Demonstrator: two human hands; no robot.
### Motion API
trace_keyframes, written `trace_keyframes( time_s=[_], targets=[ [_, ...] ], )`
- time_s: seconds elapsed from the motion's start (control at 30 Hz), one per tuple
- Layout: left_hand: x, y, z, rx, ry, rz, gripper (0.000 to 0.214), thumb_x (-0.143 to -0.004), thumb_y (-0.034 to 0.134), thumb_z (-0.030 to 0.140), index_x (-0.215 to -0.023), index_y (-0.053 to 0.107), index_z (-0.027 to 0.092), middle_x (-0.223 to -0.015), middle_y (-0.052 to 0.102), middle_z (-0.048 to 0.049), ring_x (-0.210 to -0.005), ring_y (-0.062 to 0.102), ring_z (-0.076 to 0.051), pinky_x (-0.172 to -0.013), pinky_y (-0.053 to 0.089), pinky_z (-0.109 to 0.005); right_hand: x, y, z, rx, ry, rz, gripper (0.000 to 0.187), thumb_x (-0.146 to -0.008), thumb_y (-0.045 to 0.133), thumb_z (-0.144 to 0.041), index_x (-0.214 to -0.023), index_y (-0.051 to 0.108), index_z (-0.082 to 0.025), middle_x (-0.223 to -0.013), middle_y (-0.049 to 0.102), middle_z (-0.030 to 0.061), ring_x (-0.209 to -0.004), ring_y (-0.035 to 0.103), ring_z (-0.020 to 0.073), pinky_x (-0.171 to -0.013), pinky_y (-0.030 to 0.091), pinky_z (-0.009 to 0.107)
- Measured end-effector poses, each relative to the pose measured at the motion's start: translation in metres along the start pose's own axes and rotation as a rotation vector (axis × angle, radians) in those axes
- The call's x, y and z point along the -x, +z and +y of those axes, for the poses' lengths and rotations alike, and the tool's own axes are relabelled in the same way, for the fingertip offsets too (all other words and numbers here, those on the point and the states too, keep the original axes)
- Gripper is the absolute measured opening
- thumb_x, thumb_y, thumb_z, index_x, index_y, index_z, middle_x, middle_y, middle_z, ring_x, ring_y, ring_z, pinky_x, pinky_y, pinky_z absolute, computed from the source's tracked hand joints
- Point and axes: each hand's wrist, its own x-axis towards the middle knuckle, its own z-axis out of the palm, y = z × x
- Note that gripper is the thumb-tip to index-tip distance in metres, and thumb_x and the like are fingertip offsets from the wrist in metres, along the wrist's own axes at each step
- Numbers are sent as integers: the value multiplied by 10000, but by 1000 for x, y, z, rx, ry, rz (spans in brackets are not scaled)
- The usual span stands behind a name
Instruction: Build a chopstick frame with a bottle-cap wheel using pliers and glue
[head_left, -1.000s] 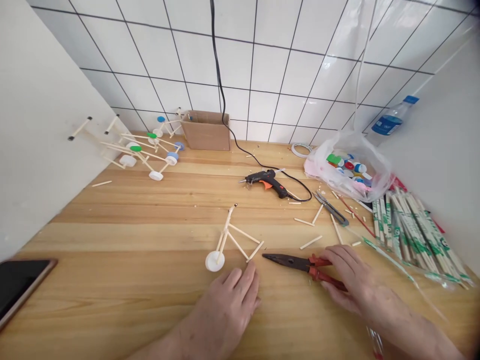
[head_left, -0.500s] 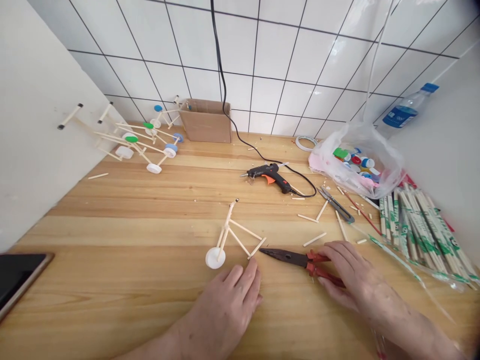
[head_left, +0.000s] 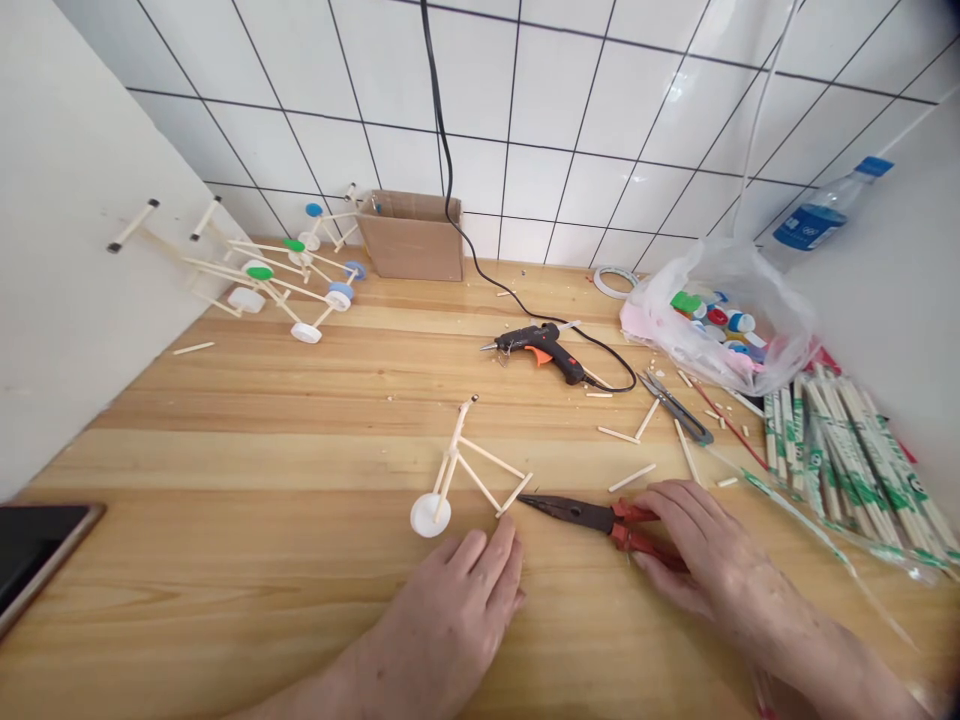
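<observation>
Noted: the left hand lies open and flat just beside the chopstick frame on the wooden tabletop, while the right hand seems closed around red-handled needle-nose pliers, whose tip could knock the frame askew if nudged.

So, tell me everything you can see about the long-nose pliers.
The long-nose pliers have a dark, tapered metal nose and red handles that look coated. They lie on the wooden tabletop, nose pointing left, its tip right beside a stick frame. The right hand lies over the handles, hiding their ends.
</observation>
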Motion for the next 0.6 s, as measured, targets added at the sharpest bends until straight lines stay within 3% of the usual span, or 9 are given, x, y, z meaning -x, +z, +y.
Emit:
trace_keyframes(
  time_s=[0.6],
  targets=[
    [-1,-7,0,-1,-7,-51,269,-925,462,234,-1084,613,77,-1126,662,-149,-783,576,-201,-692,372,-341,-4,-5,-1,-11,21,2,260,-795,501,-149,-1052,527,-175,-918,643,99,-844,608,215,-715,528,356]
  ],
)
